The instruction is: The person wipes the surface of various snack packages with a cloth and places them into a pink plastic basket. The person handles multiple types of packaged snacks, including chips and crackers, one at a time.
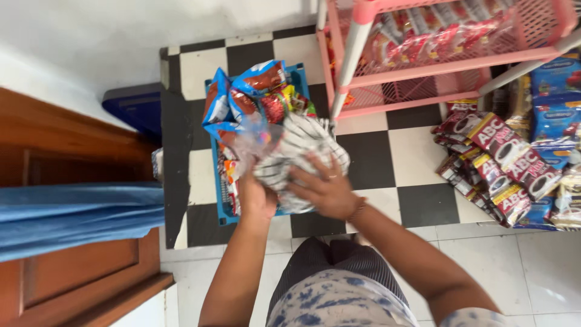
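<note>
Striped plastic bag (296, 154), white with dark lines, sat at the centre of the head view, bunched between both hands just above a blue crate (219, 200). The left hand (257, 197) was closed on its lower left edge, where clear film (254, 142) showed beside it, probably to keep the bundle gathered. The right hand (324, 188) lay spread over the bag's lower right side, fingers pressed flat on it and a ring visible on one; whether it gripped or only steadied the bag could not be told.

The crate rested on the black-and-white chequered floor (411, 157) and held snack packets (242, 97), blue, red and green, piled above its rim at the upper middle of the frame. A pink wire rack (423, 66) at the upper right held red sachets on its shelf. At the right edge, red-and-white sachet strips (502, 163) and blue packets (554, 115) were stacked directly on the floor. A brown wooden door (60, 157) and blue cloth (78, 215) filled the left side.
</note>
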